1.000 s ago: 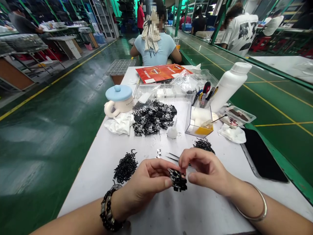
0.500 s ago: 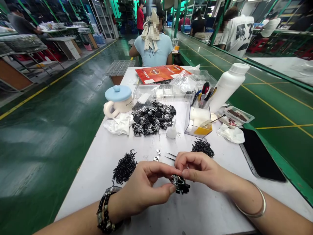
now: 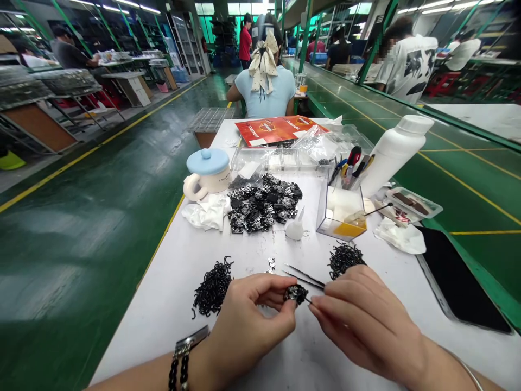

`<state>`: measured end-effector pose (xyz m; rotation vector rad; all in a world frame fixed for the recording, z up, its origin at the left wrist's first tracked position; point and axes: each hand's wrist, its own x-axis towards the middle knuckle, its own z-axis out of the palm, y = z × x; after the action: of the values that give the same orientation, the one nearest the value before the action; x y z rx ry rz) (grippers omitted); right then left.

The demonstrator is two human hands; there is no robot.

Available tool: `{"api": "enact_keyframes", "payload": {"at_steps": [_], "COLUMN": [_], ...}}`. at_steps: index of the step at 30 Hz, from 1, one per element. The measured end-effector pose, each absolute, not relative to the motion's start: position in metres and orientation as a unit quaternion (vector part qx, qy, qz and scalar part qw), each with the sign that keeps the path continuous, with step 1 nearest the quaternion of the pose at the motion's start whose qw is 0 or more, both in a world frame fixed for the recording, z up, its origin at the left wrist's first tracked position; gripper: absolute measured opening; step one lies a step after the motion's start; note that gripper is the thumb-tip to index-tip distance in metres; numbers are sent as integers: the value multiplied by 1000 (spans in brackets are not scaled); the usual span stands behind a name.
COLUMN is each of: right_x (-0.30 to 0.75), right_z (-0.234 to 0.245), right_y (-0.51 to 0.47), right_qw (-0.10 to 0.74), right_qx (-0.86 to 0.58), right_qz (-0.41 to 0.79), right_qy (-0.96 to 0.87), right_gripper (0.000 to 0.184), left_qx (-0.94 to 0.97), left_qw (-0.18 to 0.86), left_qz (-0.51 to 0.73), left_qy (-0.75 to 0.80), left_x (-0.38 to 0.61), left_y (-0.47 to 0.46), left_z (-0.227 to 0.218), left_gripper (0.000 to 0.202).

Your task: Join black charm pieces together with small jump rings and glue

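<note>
The left hand [image 3: 256, 315] has its grip closed on a black part [image 3: 296, 293], above the worktop [image 3: 163, 293]. The right hand [image 3: 362, 317] pinches a thin piece [image 3: 309, 301] at this part's edge, near the tweezers [image 3: 306, 277].

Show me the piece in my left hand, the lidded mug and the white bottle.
Black-and-silver piece [image 3: 296, 294], head view: its exposed middle.
Lidded mug [image 3: 213, 181], head view: cream body.
White bottle [image 3: 391, 156], head view: middle of its body.
</note>
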<state>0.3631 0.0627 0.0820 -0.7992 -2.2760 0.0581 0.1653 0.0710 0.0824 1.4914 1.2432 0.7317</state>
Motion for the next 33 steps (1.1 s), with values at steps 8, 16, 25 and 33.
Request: {"api": "enact_keyframes", "payload": {"at_steps": [8, 16, 25, 33], "right_x": [359, 356, 355, 357], "right_z": [74, 75, 84, 75], "right_y": [57, 55, 56, 54], "right_qw": [341, 351, 337, 355], "right_qx": [-300, -296, -265, -245], "right_qz": [-18, -30, -82, -91], "right_qy": [-891, -888, -900, -898], "right_gripper": [19, 13, 18, 31], "left_qx": [687, 667, 736, 726], "left_qw": [406, 422, 331, 338], "left_qz": [343, 382, 393, 403], "left_qy": [496, 481, 441, 442], "left_x": [164, 167, 166, 166], "left_y": [68, 63, 62, 61], "left_z": [78, 76, 77, 75], "left_gripper": [24, 28, 18, 18]}}
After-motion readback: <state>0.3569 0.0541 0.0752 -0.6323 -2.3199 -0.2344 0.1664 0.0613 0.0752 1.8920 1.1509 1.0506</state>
